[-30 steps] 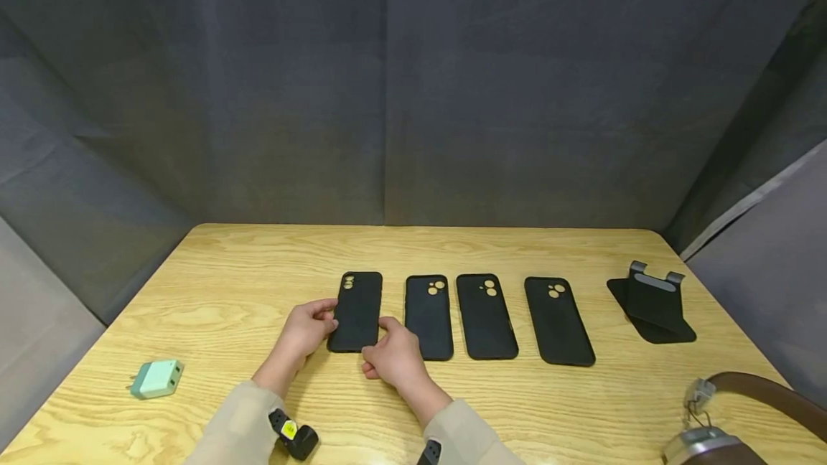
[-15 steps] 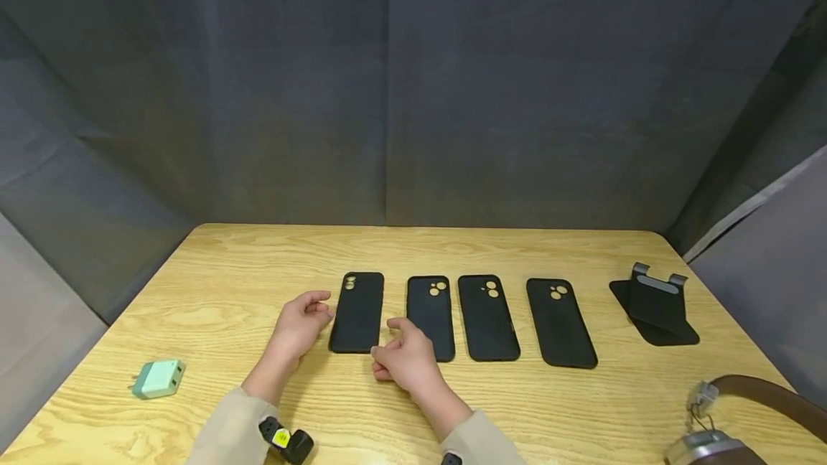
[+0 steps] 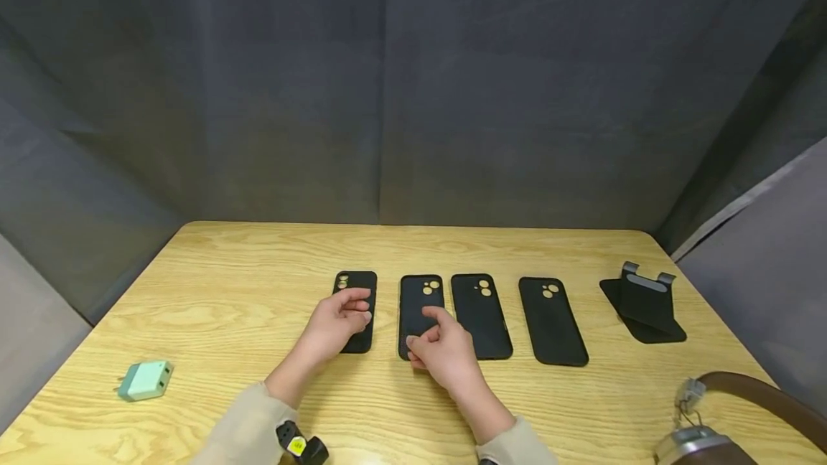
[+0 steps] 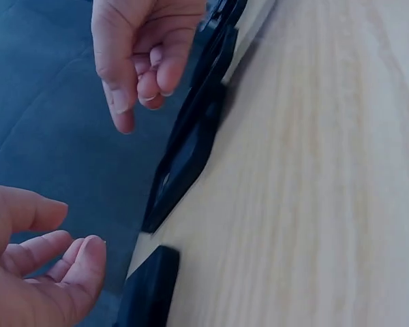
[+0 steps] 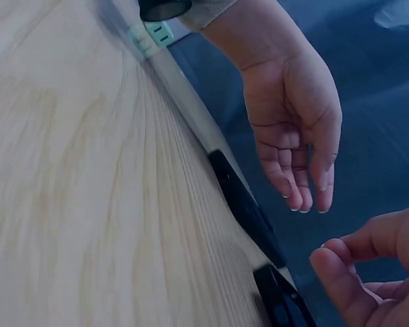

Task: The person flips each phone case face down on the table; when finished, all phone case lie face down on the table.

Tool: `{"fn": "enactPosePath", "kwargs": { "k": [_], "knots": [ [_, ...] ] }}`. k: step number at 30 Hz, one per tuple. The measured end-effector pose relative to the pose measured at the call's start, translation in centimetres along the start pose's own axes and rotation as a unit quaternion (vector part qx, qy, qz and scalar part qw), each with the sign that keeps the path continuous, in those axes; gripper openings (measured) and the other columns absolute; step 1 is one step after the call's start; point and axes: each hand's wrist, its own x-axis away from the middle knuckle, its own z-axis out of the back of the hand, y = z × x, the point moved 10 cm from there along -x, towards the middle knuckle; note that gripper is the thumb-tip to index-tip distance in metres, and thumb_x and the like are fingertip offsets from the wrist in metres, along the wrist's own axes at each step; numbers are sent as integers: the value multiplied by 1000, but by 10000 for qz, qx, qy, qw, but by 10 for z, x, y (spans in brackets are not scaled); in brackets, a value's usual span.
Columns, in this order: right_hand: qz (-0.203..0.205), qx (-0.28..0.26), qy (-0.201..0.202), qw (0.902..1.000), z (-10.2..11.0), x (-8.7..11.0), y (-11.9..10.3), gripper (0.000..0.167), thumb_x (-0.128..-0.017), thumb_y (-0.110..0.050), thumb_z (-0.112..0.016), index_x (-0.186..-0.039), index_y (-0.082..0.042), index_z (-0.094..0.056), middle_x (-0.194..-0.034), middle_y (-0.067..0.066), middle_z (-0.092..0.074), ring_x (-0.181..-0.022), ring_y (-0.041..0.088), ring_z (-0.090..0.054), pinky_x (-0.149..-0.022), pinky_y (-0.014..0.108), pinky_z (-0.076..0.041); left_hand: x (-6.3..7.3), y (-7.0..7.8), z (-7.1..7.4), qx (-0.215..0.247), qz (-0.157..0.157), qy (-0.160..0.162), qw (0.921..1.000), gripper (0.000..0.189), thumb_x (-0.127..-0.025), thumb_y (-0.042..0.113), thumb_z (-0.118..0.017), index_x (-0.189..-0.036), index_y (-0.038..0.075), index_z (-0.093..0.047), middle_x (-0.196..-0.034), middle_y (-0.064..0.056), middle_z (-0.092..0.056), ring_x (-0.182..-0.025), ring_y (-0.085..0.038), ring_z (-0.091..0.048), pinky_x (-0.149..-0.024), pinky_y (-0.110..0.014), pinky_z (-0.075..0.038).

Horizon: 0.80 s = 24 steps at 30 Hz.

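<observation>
Several black phone cases lie in a row on the wooden table, camera cut-outs toward the far edge. Over the leftmost phone case point(image 3: 359, 336) hovers my left hand point(image 3: 332, 325), fingers loosely bent and holding nothing. My right hand point(image 3: 446, 354) is above the near part of the second phone case point(image 3: 413, 307), and nothing is between its thumb and fingers. Both wrist views show the hands raised off the tabletop, apart from the cases. To the right lie a third phone case point(image 3: 483, 321) and a rightmost phone case point(image 3: 554, 325).
A mint-green charger plug point(image 3: 146, 380) lies at the left of the table point(image 3: 258, 257). At the right stands a black folding stand point(image 3: 646, 303). Brown headphones point(image 3: 704, 443) occupy the near right corner. A dark cloth point(image 3: 381, 92) hangs behind the table.
Both hands have let go of the leftmost phone case and lifted. The left hand first drew back left, then moved right over that case; the right hand moved right over the second one.
</observation>
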Motion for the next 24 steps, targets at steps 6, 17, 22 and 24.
{"fn": "enactPosePath", "kwargs": {
  "k": [6,17,22,24],
  "knots": [
    [-78,254,171,9995,20,6,8,56,-81,-2,-66,-132,4,-44,-69,8,-57,-59,16,-63,-58,29,-55,1,-1,-19,48,-4,-303,9995,37,-88,-3,-55,-125,-6,-52,-104,-19,-54,-82,-16,-55,-71,-32,-50],
    [-70,1277,90,9917,33,13,13,57,-83,-9,-67,-132,5,-43,-58,0,-57,-50,14,-55,-59,28,-46,-7,-14,-43,-144,312,-657,9972,41,-85,-5,-57,-125,-8,-49,-91,-11,-51,-71,-13,-54,-63,-30,-50],
    [-99,1612,-149,9868,29,12,17,61,-84,-12,-66,-135,7,-39,-54,0,-57,-47,13,-53,-57,27,-42,-7,-15,-50,-500,494,-783,9944,44,-85,-2,-59,-127,-8,-47,-88,-9,-50,-70,-14,-54,-63,-29,-52],
    [-121,1614,-217,9866,27,11,19,61,-85,-11,-64,-136,8,-37,-54,1,-57,-47,13,-54,-54,27,-42,-7,-16,-54,-620,544,-889,9926,45,-86,-1,-59,-128,-8,-46,-88,-9,-51,-70,-15,-55,-63,-29,-53]
  ]
}}
